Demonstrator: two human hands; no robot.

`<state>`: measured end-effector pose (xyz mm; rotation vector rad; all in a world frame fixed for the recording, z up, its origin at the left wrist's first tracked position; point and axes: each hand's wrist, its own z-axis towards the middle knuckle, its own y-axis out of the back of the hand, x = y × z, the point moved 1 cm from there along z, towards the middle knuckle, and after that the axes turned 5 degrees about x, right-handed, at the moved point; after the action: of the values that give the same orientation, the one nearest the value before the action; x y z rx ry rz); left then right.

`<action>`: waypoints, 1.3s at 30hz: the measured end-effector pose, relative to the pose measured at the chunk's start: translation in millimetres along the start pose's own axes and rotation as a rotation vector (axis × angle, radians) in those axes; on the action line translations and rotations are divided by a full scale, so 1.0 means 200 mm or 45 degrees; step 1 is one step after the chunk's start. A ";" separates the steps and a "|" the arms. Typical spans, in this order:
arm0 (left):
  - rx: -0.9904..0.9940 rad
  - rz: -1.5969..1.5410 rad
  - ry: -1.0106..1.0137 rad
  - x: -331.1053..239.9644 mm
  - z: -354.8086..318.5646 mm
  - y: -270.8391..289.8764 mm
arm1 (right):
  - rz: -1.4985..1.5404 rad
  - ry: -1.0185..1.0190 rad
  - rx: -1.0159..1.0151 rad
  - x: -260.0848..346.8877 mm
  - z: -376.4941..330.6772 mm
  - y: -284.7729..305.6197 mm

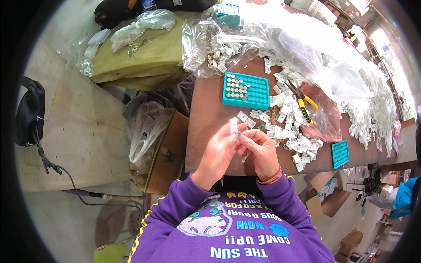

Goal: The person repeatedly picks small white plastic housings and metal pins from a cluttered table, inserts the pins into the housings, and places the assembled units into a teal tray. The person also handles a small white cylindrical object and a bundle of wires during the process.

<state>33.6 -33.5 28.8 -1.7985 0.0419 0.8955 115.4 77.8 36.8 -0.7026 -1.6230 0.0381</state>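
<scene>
Both hands [241, 147] pinch small white part [233, 125] (teal tray [245, 90] near).

Over the brown worktop [206, 131] the left hand [217, 153] pinches a small white plastic piece [233, 125] upright, while the right hand [263, 151] meets it fingertip to fingertip around a tiny metal part, too small to make out. Beyond lie a teal tray [245, 90], scattered white pieces [291, 127] and yellow-handled pliers [301, 101].
</scene>
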 end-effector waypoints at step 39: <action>0.020 0.419 -0.025 0.00 -0.02 0.07 | -0.499 0.050 0.024 0.13 -0.10 0.03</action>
<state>30.1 -42.1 17.9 -1.7970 0.3399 1.1403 135.5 87.4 61.7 -0.3594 -1.6947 -0.2428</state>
